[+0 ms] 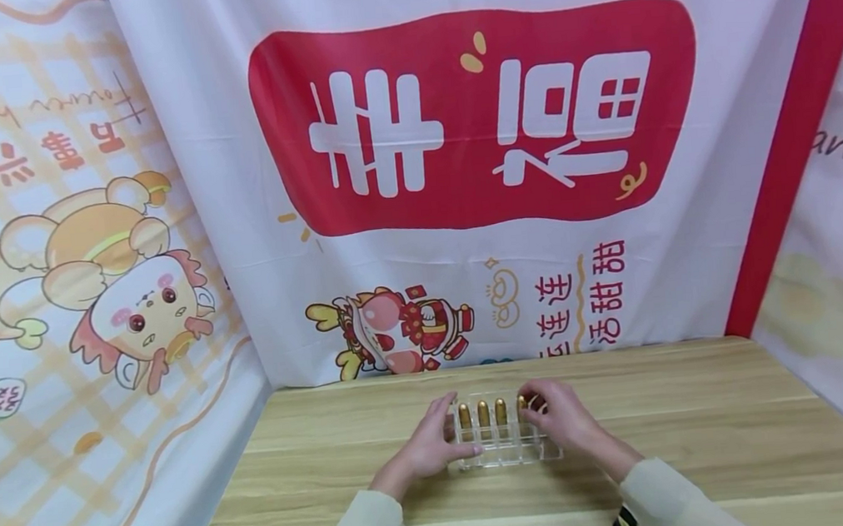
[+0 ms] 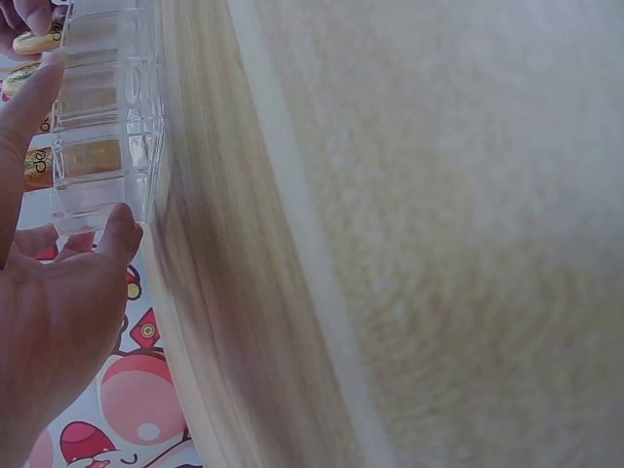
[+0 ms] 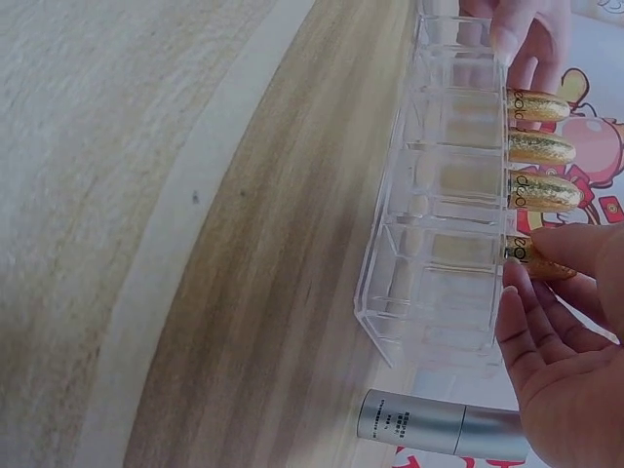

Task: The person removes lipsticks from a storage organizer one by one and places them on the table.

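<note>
A clear plastic organizer (image 1: 500,456) with several compartments stands on the table. My left hand (image 1: 430,444) holds its left end, thumb at the front and fingers by the side and back. Three gold bullet-shaped tubes with dark lettering, one of them the leftmost gold tube (image 1: 465,415), stand upright in back compartments. Further right, my right hand (image 1: 563,418) pinches another gold tube (image 3: 517,250) between thumb and fingertips. That tube's lower part sits in a back compartment, seen through the clear wall in the right wrist view.
A silver cylinder (image 3: 409,421) with small print stands beside the organizer's right end, near my right hand; the head view does not show it. Wood-grain table (image 1: 708,438) surrounds the organizer. A printed cloth (image 1: 492,290) hangs behind, with more cloth at both sides.
</note>
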Tool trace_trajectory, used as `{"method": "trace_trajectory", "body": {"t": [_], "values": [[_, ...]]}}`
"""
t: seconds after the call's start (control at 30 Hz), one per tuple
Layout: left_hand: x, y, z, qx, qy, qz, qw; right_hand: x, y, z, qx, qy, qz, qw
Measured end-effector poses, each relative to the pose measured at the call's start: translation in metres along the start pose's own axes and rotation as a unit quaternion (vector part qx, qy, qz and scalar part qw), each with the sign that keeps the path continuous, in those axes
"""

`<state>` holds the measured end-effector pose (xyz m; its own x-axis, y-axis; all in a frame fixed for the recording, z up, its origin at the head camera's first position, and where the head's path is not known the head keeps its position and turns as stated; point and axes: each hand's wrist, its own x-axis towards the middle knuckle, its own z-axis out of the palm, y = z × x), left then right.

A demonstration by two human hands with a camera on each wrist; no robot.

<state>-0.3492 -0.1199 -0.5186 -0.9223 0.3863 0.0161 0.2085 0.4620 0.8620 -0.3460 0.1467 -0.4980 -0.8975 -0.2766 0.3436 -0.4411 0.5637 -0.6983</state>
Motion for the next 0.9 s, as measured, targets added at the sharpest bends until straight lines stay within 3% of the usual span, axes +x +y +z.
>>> {"method": "trace_trajectory", "body": {"t": [0.9], "values": [[-0.0013,0.0023,0.0002,-0.006,0.001,-0.015,0.9999,-0.0015,-0.0091,-0.0069,-0.006,0.02,0.016,0.9997]]}}
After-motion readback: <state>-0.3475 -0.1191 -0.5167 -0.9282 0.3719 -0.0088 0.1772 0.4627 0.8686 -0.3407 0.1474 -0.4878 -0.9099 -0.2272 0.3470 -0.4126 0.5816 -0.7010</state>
